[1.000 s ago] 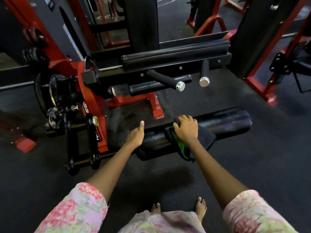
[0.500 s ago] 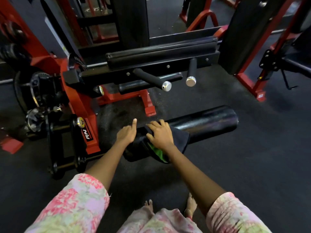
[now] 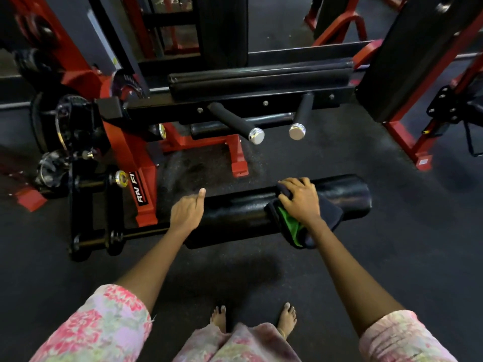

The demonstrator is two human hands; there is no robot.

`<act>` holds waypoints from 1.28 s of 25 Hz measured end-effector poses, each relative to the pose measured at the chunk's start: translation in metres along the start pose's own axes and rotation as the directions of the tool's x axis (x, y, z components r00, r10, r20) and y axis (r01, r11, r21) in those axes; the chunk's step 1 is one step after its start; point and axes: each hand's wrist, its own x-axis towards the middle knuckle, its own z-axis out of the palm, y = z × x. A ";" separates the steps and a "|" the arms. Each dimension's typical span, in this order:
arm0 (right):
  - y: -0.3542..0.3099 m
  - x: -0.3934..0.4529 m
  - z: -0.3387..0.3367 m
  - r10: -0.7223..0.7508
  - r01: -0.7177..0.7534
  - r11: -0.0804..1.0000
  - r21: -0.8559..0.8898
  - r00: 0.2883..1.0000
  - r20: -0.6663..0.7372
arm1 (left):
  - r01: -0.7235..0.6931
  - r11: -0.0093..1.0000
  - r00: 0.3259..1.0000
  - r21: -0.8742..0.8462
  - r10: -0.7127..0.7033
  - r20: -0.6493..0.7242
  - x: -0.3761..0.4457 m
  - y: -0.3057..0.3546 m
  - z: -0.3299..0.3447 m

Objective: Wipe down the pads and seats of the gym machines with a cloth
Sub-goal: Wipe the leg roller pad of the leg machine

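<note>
The right hand (image 3: 300, 201) presses a dark cloth (image 3: 313, 220) onto the roller pad (image 3: 235, 212), the left hand (image 3: 187, 212) steadies it with loosely curled fingers, yet the pad could roll, leaving patches unwiped.

Glossy roller pad (image 3: 235, 212), cloth (image 3: 329, 212)

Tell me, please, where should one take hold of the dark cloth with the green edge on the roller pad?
Grip the dark cloth with the green edge from above, at its middle on the crest of the black cylindrical roller pad, as the right hand does. It drapes over the curve, so both ends hang loose.
</note>
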 end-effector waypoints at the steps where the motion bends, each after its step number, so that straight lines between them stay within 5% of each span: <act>1: 0.014 0.001 -0.004 0.019 -0.019 1.000 -0.008 1.000 -0.006 | -0.007 1.000 1.000 0.000 0.007 -0.021 -0.001 0.001 0.001; 9: 0.113 0.022 -0.053 0.388 -0.389 0.919 -0.064 0.921 -0.027 | -0.105 0.993 0.975 -0.053 0.092 -0.203 -0.012 0.000 0.008; 15: 0.050 0.012 -0.026 0.251 -0.251 0.968 -0.018 0.968 0.001 | -0.208 0.978 0.930 -0.033 0.187 -0.318 -0.031 -0.003 0.021; 23: -0.017 -0.009 0.004 0.221 -0.209 0.971 0.117 0.970 -0.097 | -0.266 0.963 0.930 -0.053 0.242 -0.277 -0.048 -0.012 0.032; 32: -0.126 -0.034 0.042 0.019 -0.008 0.992 0.127 0.997 -0.080 | -0.264 0.861 0.944 -0.436 0.137 -0.300 -0.061 -0.018 0.025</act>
